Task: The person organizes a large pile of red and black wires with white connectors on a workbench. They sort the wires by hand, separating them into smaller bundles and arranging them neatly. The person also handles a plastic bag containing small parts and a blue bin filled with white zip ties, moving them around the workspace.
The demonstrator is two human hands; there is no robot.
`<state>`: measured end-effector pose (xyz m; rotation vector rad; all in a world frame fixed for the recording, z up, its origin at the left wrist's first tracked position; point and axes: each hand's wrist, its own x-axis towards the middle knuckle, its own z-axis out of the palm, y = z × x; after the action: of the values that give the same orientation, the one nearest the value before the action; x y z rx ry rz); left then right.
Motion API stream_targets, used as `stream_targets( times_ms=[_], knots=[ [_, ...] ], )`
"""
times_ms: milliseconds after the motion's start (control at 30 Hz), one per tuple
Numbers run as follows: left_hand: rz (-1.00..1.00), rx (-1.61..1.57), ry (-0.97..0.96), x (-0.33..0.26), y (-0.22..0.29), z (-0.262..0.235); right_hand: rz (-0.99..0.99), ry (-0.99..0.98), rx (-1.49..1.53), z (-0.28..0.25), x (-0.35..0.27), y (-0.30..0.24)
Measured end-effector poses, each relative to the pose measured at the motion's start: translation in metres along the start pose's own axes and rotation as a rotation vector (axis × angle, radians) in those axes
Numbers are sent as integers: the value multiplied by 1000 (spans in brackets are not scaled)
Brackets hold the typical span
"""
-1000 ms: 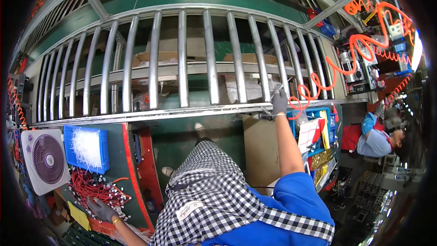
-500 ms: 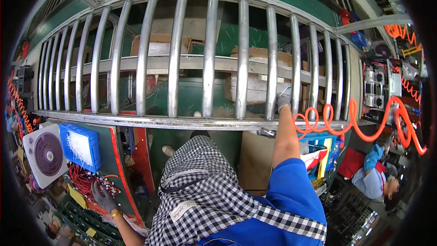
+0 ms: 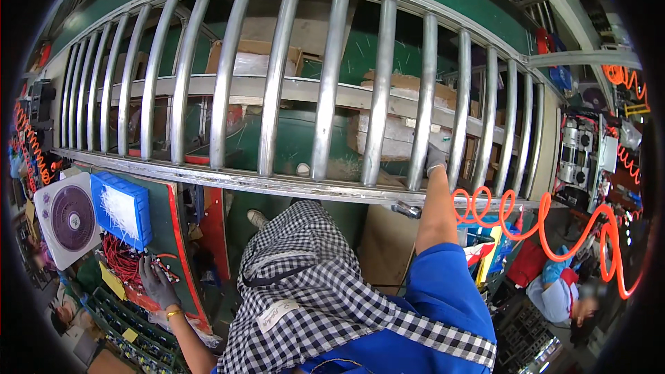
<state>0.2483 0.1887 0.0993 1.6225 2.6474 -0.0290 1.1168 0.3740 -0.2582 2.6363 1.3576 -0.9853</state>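
My left hand (image 3: 158,285), in a grey glove, lies over the lower right side of a bundle of red wires (image 3: 119,257) with small pale ends. Its fingers are stretched out, and it holds nothing that I can see. My right hand (image 3: 436,158), also gloved in grey, reaches over the near rail of a roller conveyor (image 3: 329,90), between two metal rollers. Its fingers point away from me and are too small and partly hidden to show whether they hold anything. Beyond them, a carton with clear wrap (image 3: 388,135) shows below the rollers.
A blue crate (image 3: 123,211) of white strips stands beside a fan (image 3: 69,220) on the left bench. An orange coiled hose (image 3: 509,225) hangs at the right of my forearm. Another person (image 3: 554,294) sits at the far right. A metal fitting (image 3: 406,210) juts from the near rail.
The view has shifted slightly. My right hand stays over the rollers, but the thin pale loop at its fingertips no longer shows clearly. My left hand remains beside the red wires, its fingers stretched.
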Motion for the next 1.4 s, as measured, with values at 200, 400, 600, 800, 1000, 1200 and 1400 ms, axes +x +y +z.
stream_targets(
  times_ms=[200,400,600,800,1000,1200,1400],
  knots=[
    [-112,-375,29,-31,-3,13,109,281,196,-24,-1,-52],
    [-258,-35,143,-64,4,2,-126,491,76,-76,-2,-129],
    [-421,-130,263,-135,-4,30,-254,736,115,-105,-37,-227],
    [-821,-160,331,-200,-62,63,-457,767,248,-108,-108,-332],
    [-1282,-119,154,-232,-165,62,-759,595,390,-58,-186,-424],
    [-1143,-29,-367,-241,-266,60,-1048,355,237,19,-305,-479],
    [-971,-197,-345,-263,-341,106,-1358,271,-21,83,-432,-550]
  ],
)
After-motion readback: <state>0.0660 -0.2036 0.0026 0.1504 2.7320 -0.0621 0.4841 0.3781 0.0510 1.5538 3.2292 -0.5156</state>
